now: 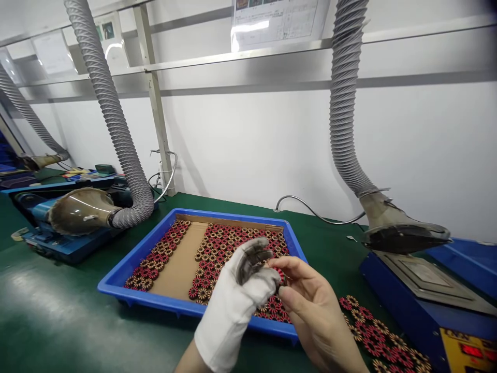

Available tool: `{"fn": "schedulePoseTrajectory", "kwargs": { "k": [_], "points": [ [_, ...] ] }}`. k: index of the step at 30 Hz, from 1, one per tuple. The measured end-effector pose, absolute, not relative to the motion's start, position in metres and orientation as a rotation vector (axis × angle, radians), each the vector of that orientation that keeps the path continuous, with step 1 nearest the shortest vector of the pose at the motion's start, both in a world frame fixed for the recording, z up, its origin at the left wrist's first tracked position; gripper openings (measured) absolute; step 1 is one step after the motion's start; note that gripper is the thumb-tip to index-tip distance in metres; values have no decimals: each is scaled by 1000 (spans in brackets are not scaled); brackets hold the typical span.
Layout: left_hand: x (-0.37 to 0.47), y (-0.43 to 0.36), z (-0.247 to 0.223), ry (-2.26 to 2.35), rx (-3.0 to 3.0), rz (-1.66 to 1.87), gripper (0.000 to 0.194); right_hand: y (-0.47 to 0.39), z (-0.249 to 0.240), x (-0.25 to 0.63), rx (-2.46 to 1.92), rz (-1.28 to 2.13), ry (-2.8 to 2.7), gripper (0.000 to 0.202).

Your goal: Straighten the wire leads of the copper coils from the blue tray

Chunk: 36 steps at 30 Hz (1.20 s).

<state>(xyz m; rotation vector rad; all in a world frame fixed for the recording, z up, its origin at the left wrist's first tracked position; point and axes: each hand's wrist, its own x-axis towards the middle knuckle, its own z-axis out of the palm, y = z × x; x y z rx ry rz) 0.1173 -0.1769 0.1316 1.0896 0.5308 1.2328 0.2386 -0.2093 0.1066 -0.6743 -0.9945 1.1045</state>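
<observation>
The small wound coil [280, 274], red and dark in colour, is located between the two hands, at the fingertips. It is largely covered by the fingers, and only part of its edge is visible.

Left hand [244, 290]: wears a white glove, heavily darkened on the fingers. The fingers are curled and raised. The thumb end lies against the coil, on the coil's left side. Whether the fingers close on the coil behind the thumb cannot be told.

Right hand [312, 305]: bare. Forefinger and thumb pinch the coil from its right side, the forefinger above and the thumb below.

Both hands are above the front right part of a blue tray [155, 301], near its front rim. The tray rests on a green table [322, 233] and is lined with brown cardboard [182, 267]. On the cardboard, red-and-tan coils are packed closely in two areas: a narrow strip [159, 256] along the left side and a broad block [229, 238] behind and beneath the hands. A bare lane of cardboard separates them.

To the right of the right hand, a loose batch [375, 334] of similar coils lies on the table, beside a blue machine [411, 305] with a lit red display [471, 350].
</observation>
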Motion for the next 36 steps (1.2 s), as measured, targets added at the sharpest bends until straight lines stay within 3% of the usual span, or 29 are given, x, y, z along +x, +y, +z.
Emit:
{"fn": "schedulePoseTrajectory", "kwargs": {
  "k": [3,10,14,16,19,26,30,33,36],
  "points": [
    [111,-169,130,483,1176,1201,8,-211,104,240,-669,1195,-967,25],
    [103,-159,123,418,1007,1557,4,-209,108,234,-573,1354,-881,20],
    [91,-163,127,515,1641,1445,44,-209,109,233,-515,1375,-735,21],
    [89,-166,129,503,1917,1376,52,-209,108,233,-517,1383,-695,23],
    [94,-167,130,464,1871,1440,34,-210,109,230,-518,1371,-723,23],
    [106,-162,125,458,1043,1364,7,-215,115,227,-658,1222,-871,28],
    [96,-159,130,411,1164,1268,18,-215,116,227,-674,1261,-856,26],
    [93,-158,132,448,1318,1094,16,-212,112,225,-644,1292,-880,25],
    [99,-159,131,516,1195,1217,14,-211,109,222,-684,1276,-877,28]
  ]
}}
